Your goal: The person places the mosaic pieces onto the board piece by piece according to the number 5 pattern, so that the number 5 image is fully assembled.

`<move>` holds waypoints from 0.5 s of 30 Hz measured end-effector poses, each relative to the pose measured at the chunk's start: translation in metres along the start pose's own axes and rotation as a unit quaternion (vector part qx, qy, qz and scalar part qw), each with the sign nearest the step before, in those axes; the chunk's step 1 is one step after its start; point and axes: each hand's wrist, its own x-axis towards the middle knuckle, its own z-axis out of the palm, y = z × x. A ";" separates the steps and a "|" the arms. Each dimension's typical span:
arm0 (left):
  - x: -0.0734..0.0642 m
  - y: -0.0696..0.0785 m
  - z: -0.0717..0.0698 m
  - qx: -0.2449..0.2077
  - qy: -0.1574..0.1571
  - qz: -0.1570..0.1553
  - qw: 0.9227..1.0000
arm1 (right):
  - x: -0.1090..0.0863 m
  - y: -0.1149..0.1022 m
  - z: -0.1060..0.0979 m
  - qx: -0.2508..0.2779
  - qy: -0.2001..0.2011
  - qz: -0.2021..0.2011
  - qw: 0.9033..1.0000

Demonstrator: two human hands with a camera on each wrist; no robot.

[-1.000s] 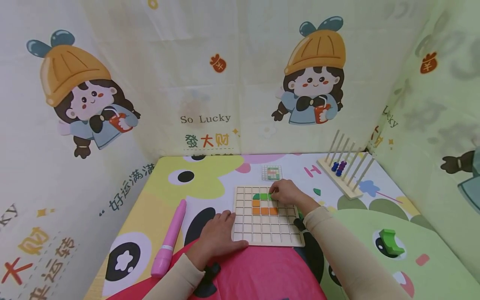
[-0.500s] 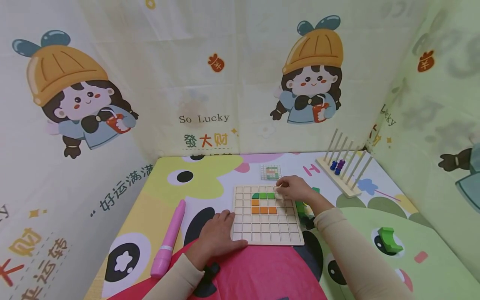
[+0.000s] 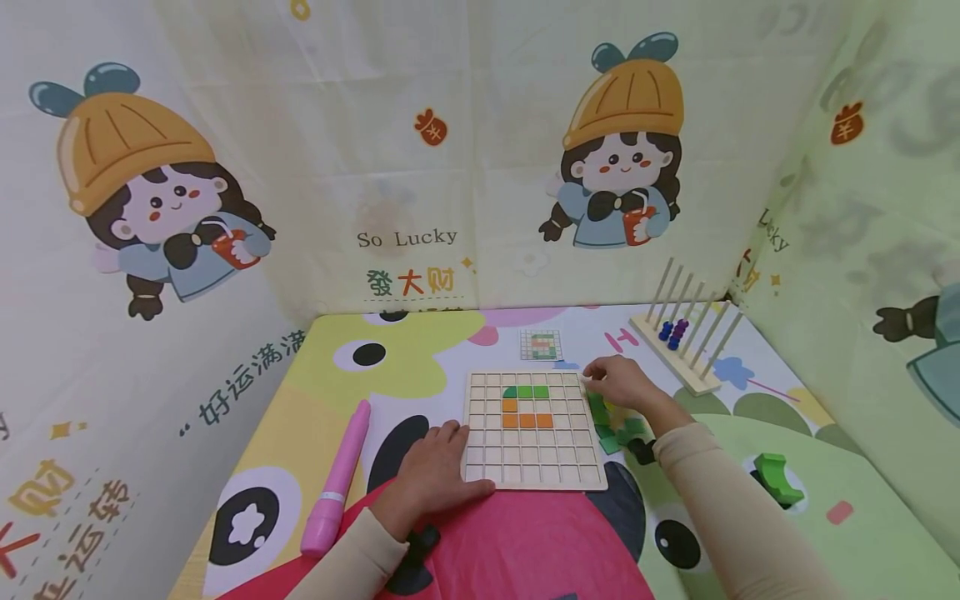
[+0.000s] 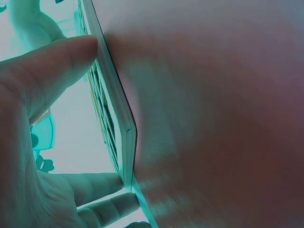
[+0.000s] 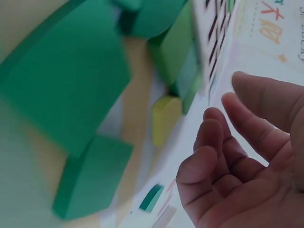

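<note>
A square wooden grid board (image 3: 532, 457) lies in front of me. Set in its cells are a dark green curved piece (image 3: 510, 392), two green squares (image 3: 533, 392) in line with it, an orange square (image 3: 510, 406) below, then a row of orange squares (image 3: 528, 421). My left hand (image 3: 435, 468) rests at the near left corner, straight thumb and fingers touching the board's edges. Past the far right corner hovers my right hand (image 3: 622, 385); the right wrist view shows its fingers (image 5: 197, 166) loosely bent and holding nothing. Loose green pieces (image 5: 66, 76) and a yellow piece (image 5: 166, 119) lie below it.
A small pattern card (image 3: 540, 344) lies beyond the board. At the back right stands a wooden peg rack (image 3: 686, 362) with blue and purple beads. A pink pen-shaped object (image 3: 337, 479) is at left, a green arched block (image 3: 778, 479) at right.
My right hand has moved right, off the row of green squares and past the board's edge, uncovering the second green square and the loose pieces. The left hand has stayed put.
</note>
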 end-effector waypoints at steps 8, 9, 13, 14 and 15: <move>0.000 0.000 0.000 0.003 0.002 0.000 1.000 | -0.006 0.008 0.001 -0.030 -0.025 0.016 0.999; 0.000 0.000 0.000 0.003 0.004 0.001 1.000 | -0.006 0.009 0.002 -0.034 -0.028 0.017 0.999; -0.001 0.000 0.000 0.007 0.006 0.003 1.000 | -0.006 0.009 0.004 -0.039 -0.032 0.020 0.999; -0.001 0.000 0.001 0.007 0.006 0.003 1.000 | -0.006 0.009 0.004 -0.039 -0.031 0.019 0.999; -0.001 0.000 0.001 0.006 0.006 0.003 1.000 | -0.005 0.009 0.005 -0.039 -0.030 0.019 0.999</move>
